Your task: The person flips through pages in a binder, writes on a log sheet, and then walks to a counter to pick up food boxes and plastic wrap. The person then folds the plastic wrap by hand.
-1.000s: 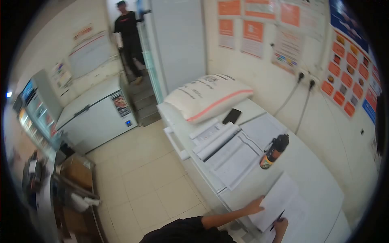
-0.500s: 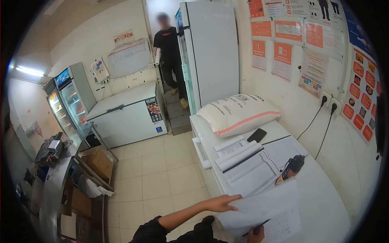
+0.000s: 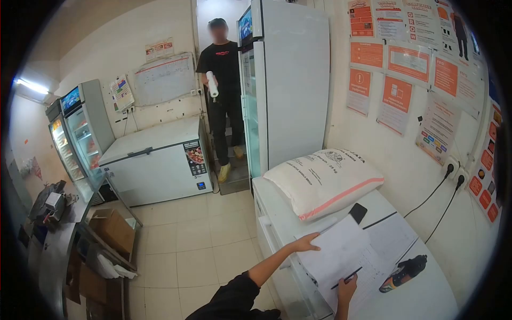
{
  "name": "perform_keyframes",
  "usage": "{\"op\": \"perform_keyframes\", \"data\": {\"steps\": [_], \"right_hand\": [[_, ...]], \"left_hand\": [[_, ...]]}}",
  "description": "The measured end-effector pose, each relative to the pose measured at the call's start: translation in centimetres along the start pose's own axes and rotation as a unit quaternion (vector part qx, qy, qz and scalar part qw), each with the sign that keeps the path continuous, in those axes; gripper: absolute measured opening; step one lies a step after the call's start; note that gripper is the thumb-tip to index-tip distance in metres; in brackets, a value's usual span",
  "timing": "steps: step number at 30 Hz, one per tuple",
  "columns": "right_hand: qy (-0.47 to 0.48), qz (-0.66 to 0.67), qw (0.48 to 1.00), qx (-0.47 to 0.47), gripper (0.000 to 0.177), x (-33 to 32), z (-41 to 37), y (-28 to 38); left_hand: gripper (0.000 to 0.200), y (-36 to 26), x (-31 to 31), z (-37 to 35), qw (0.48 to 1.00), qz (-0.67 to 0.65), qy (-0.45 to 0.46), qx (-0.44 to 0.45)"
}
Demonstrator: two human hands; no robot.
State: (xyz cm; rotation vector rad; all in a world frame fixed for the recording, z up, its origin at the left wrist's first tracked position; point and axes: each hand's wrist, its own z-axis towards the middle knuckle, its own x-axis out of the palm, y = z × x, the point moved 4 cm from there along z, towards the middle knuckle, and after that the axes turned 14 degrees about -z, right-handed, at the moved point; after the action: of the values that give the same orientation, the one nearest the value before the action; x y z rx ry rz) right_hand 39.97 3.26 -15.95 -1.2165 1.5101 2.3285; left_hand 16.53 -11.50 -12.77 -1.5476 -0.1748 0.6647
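The person's right hand (image 3: 348,289) is closed around a slim black pen (image 3: 348,277), held slantwise over white paper sheets (image 3: 333,248) printed with fine lines and too small to read. The left hand (image 3: 306,244) is at the upper left edge of the top sheet, thumb and fingers spread apart; whether they pinch the paper, I cannot tell.

The sheets lie on a white, flat-topped unit (image 3: 426,298). Just right of them is a black-capped bottle (image 3: 404,273) with a dark, orange-marked label, its wording unreadable. Beyond the sheets a black phone (image 3: 358,213) lies near a plump white sack (image 3: 325,184) with a pink-red stripe; its dark print includes "JAYA" and "kg", and its contents are hidden.

On the wall, orange-and-white posters (image 3: 392,66) show "FIFO" and the letters "GROW" running downward. A white chest freezer (image 3: 157,173) with a food-picture sticker stands shut across the tiled floor. Left of it, a glass-doored upright fridge (image 3: 85,130) holds blurred, reddish goods on shelves. Brown cardboard boxes (image 3: 110,229) sit beneath a steel table (image 3: 63,245). In the doorway, another person (image 3: 221,80) holds a white cylindrical object (image 3: 212,84).
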Motion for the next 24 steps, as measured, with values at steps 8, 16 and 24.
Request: {"op": "perform_keyframes", "data": {"steps": [8,16,24], "right_hand": [[0.03,-0.022,0.999,-0.013,0.049,0.6,1.6,2.7],[0.063,0.088,0.994,-0.013,0.043,1.5,0.8,2.9],[-0.061,0.125,0.986,0.088,0.03,-5.4,-6.8,2.3]], "left_hand": [[0.06,-1.3,1.4,-2.4,0.966,0.184,-0.182,0.018],[0.049,-7.7,9.8,-5.0,0.954,0.203,-0.029,0.219],[0.044,-9.3,13.4,-6.8,0.931,0.242,0.109,0.25]]}}
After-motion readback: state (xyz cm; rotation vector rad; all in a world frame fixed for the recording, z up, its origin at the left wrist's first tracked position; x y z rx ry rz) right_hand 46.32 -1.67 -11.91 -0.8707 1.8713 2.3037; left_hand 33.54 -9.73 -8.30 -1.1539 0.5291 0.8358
